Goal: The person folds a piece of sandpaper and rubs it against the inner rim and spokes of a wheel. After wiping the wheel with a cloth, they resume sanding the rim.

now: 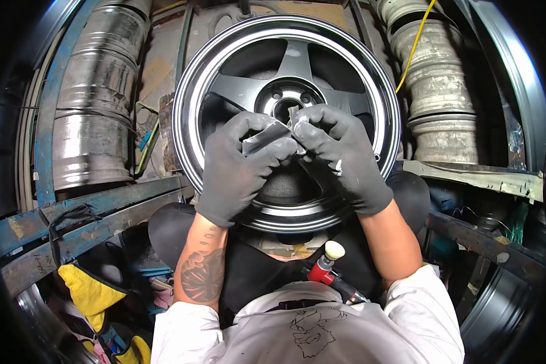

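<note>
My left hand (227,167), in a dark grey glove, pinches a small folded piece of sandpaper (266,138), dark on its visible face. Its right end meets the fingertips of my right hand (355,155), gloved alike, with the thumb and fingers pinched together. A pale scrap (293,114) sticks up between the two hands and seems part of the same piece. Whitish dust marks the right glove. Below both hands lies a car wheel (297,60) with grey spokes and a shiny rim; the gloves hide part of its hub and spokes.
A red and black handheld polisher (321,274) with a pale round pad rests on my lap. Stacked metal wheel barrels stand at left (94,97) and right (440,91). A blue metal frame (103,203) runs alongside. A yellow cloth (91,291) hangs lower left; a yellow hose (415,45) hangs upper right.
</note>
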The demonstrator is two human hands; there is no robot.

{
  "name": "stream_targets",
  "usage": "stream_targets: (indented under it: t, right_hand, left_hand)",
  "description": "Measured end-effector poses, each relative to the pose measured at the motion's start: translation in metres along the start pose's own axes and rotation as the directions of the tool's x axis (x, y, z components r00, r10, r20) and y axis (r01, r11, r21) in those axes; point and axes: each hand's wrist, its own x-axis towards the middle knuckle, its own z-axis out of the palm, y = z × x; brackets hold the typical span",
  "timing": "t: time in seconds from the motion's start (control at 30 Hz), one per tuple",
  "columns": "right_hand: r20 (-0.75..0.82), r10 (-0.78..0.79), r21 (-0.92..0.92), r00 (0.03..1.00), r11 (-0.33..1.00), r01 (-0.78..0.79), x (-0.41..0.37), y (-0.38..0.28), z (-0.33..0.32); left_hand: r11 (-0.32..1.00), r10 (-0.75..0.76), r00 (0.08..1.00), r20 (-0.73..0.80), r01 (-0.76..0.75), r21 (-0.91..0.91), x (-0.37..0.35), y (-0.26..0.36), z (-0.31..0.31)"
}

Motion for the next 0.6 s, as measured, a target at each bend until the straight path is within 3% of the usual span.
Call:
stream_targets:
  t: [0.07,0.13,0.23,0.3,0.53,0.6]
  right_hand:
    - [-0.018,0.006,0.01,1.0,1.0,-0.006,0.0,0.001,0.001]
    - [0.029,0.025,0.004,0.999,1.0,-0.025,0.001,-0.003,-0.003]
    - [0.136,0.092,-0.115,0.986,0.99,-0.077,0.002,-0.014,-0.012]
    - [0.136,0.02,-0.152,0.99,0.988,0.001,0.003,-0.006,-0.012]
    - [-0.065,-0.091,-0.07,0.994,0.994,0.086,0.003,0.01,0.003]
    - [-0.146,-0.209,-0.229,0.967,0.958,0.172,0.011,0.015,-0.006]
  left_hand:
    - [0.968,0.23,0.971,-0.062,-0.222,0.121,0.003,-0.018,0.003]
    - [0.949,0.288,0.954,-0.078,-0.274,0.158,0.003,-0.018,0.005]
    - [0.995,0.087,0.996,-0.022,-0.086,0.055,0.001,-0.004,-0.001]
    - [0.995,-0.09,0.993,0.078,0.093,-0.033,0.001,-0.001,-0.008]
    - [1.0,0.007,0.994,-0.111,-0.004,0.028,-0.005,0.004,0.006]
    - [0.999,0.007,0.989,-0.148,-0.012,-0.037,-0.002,-0.002,0.006]
